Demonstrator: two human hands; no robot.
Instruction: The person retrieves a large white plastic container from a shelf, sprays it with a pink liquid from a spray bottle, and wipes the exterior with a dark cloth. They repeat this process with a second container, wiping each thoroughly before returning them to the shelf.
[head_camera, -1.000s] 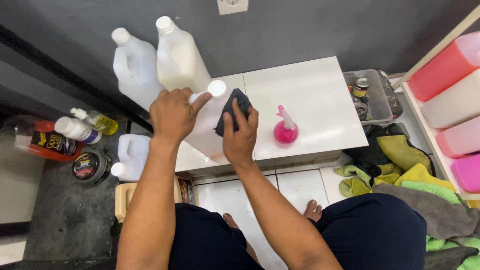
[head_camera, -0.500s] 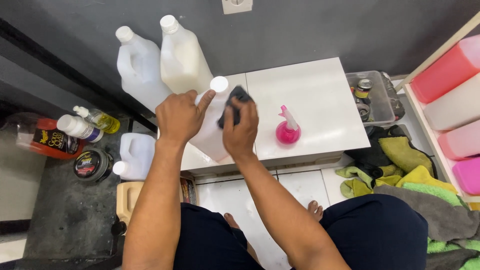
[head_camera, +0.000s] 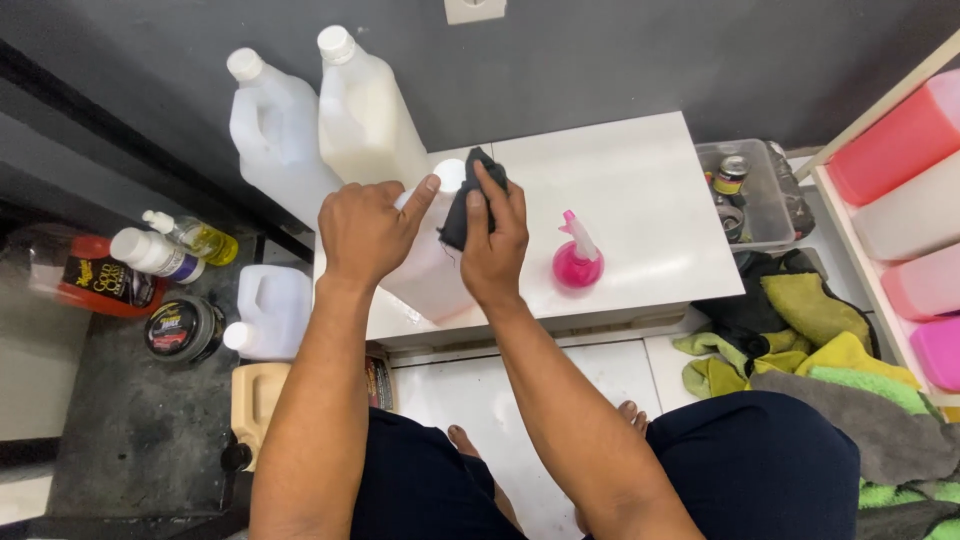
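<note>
Pressing dark cloth (head_camera: 470, 200) (R grip (head_camera: 492, 250) clamped) on white jug (head_camera: 430, 260); L grip (head_camera: 368, 232) steadies it.

White jug (head_camera: 430, 262) on white platform (head_camera: 640, 200), steadied by left hand (head_camera: 368, 232), right hand (head_camera: 495, 250) pressing dark cloth (head_camera: 466, 205) against it; pink spray bottle (head_camera: 577, 257) beside; two large jugs (head_camera: 310, 120) behind.

We see the right hand (head_camera: 495, 248) slide the dark cloth (head_camera: 468, 205) higher up the white bottle (head_camera: 432, 262), now beside its cap. The left hand (head_camera: 368, 232) shifts slightly, its forefinger stretching toward the cap.
</note>
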